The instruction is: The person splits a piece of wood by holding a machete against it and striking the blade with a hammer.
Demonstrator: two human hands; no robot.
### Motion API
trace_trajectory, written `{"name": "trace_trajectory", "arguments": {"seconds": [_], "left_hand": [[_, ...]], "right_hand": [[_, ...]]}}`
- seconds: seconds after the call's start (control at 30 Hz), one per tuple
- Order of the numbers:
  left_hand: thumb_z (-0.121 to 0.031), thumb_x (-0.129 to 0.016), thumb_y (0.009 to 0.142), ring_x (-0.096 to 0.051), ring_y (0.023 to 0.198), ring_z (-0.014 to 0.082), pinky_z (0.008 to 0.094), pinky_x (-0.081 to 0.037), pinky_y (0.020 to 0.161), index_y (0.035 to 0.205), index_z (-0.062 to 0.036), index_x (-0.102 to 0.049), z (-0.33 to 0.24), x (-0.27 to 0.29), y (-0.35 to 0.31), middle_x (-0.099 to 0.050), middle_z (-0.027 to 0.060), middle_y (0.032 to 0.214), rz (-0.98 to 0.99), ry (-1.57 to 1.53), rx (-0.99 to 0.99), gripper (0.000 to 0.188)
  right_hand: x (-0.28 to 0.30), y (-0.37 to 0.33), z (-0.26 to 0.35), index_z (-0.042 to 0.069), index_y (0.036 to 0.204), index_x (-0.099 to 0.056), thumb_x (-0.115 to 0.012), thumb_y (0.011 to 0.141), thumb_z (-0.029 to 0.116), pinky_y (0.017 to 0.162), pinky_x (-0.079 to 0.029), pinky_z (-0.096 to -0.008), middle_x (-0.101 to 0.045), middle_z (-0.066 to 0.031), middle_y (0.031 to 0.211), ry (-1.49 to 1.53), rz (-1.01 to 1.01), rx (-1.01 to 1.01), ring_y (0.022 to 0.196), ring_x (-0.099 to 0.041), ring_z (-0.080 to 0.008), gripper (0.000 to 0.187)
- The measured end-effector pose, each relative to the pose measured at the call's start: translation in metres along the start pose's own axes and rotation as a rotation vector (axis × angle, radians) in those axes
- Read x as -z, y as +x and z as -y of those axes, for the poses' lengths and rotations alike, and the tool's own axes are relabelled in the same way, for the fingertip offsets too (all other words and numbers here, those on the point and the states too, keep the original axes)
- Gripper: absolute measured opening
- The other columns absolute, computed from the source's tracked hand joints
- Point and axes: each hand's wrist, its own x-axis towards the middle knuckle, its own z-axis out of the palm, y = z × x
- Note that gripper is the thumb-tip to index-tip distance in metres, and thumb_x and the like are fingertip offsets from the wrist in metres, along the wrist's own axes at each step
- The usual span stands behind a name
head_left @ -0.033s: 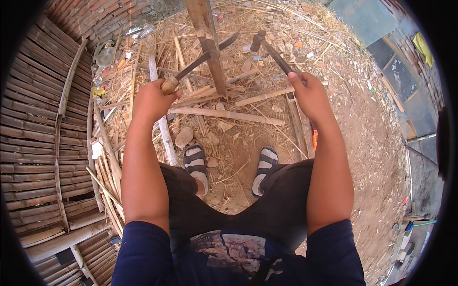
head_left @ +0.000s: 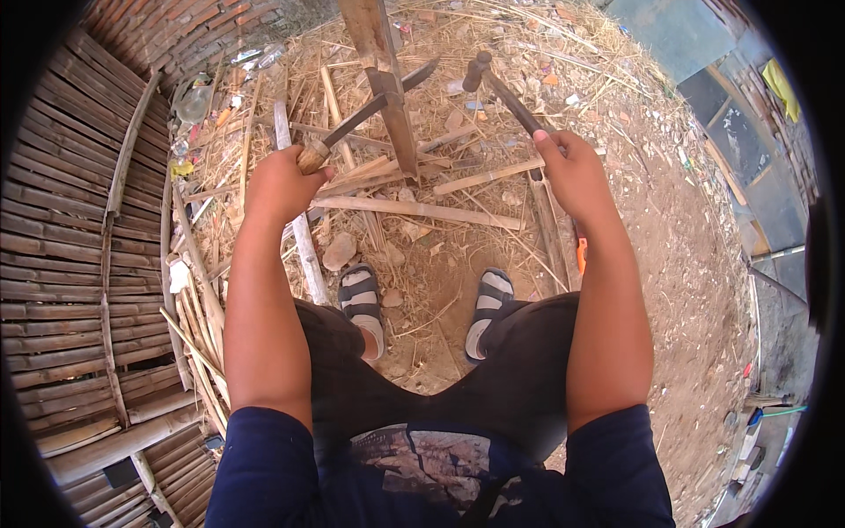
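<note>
My left hand [head_left: 280, 187] is closed round the wooden handle of a machete [head_left: 357, 118] with a dark blade curved at its tip. The blade slants up to the right and crosses a wooden post [head_left: 368, 40], seemingly set into the wood; how deep I cannot tell. The post stands upright, its lower end among split bamboo. A hammer [head_left: 509, 104] is gripped in my right hand [head_left: 576, 172], thumb along the handle. Its head is raised to the right of the machete's tip, apart from both blade and post.
Split bamboo strips [head_left: 422, 212] and straw litter the ground in front of my sandalled feet. A stone [head_left: 340, 253] lies by the left foot. A slatted bamboo wall [head_left: 62, 229] runs along the left, a brick wall [head_left: 185, 35] behind. Grey panels [head_left: 735, 141] stand at far right.
The hammer and my right hand have shifted very slightly, the head a touch higher. The machete, the post and my left hand look the same.
</note>
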Motion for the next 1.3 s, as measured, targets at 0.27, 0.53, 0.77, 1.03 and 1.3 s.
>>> {"name": "trace_trajectory", "arguments": {"seconds": [0.27,0.53,0.77,1.03,1.3], "left_hand": [[-0.041,-0.078,0.084,-0.071,0.098,0.0362,0.046,-0.055,0.086,0.107,-0.0033,-0.071,0.004,-0.037,0.014,-0.075,0.019,0.1,0.004,0.044,-0.012,0.045],[-0.041,-0.078,0.085,-0.071,0.095,0.0369,0.0472,-0.055,0.082,0.103,-0.0047,-0.07,0.006,-0.037,0.011,-0.074,0.019,0.096,-0.128,0.036,-0.026,0.042],[-0.044,-0.079,0.085,-0.071,0.093,0.0375,0.0486,-0.055,0.079,0.101,-0.0052,-0.07,-0.007,-0.038,0.013,-0.074,0.0187,0.094,-0.09,0.102,0.021,0.042],[-0.043,-0.075,0.088,-0.071,0.094,0.0377,0.0483,-0.056,0.081,0.098,-0.0044,-0.07,-0.006,-0.042,0.019,-0.074,0.0184,0.092,-0.069,0.116,0.005,0.04],[-0.039,-0.075,0.087,-0.069,0.094,0.0412,0.0482,-0.054,0.084,0.1,-0.0017,-0.068,-0.002,-0.048,0.021,-0.073,0.0231,0.094,-0.067,0.046,0.005,0.04]], "right_hand": [[0.003,-0.001,0.002,-0.003,0.111,-0.068,-0.056,0.101,0.048,0.069,-0.049,-0.0404,-0.066,-0.0155,0.079,0.048,-0.048,0.04,0.073,-0.064,-0.0258,0.053],[-0.009,-0.005,0.01,-0.002,0.115,-0.065,-0.055,0.103,0.046,0.065,-0.048,-0.0359,-0.063,-0.0087,0.074,0.273,-0.193,0.156,0.068,-0.06,-0.0176,0.05],[-0.036,-0.013,0.023,0.001,0.115,-0.062,-0.052,0.105,0.043,0.061,-0.048,-0.0381,-0.063,-0.0101,0.072,0.366,-0.26,0.317,0.063,-0.061,-0.021,0.044],[-0.081,0.001,0.017,0.004,0.11,-0.062,-0.052,0.104,0.041,0.063,-0.049,-0.0475,-0.065,-0.0192,0.072,-0.039,-0.03,0.179,0.067,-0.066,-0.039,0.039],[-0.067,-0.012,0.042,0.003,0.111,-0.062,-0.051,0.105,0.042,0.061,-0.048,-0.0495,-0.066,-0.0178,0.07,0.287,-0.233,0.354,0.066,-0.066,-0.0383,0.04]]}}
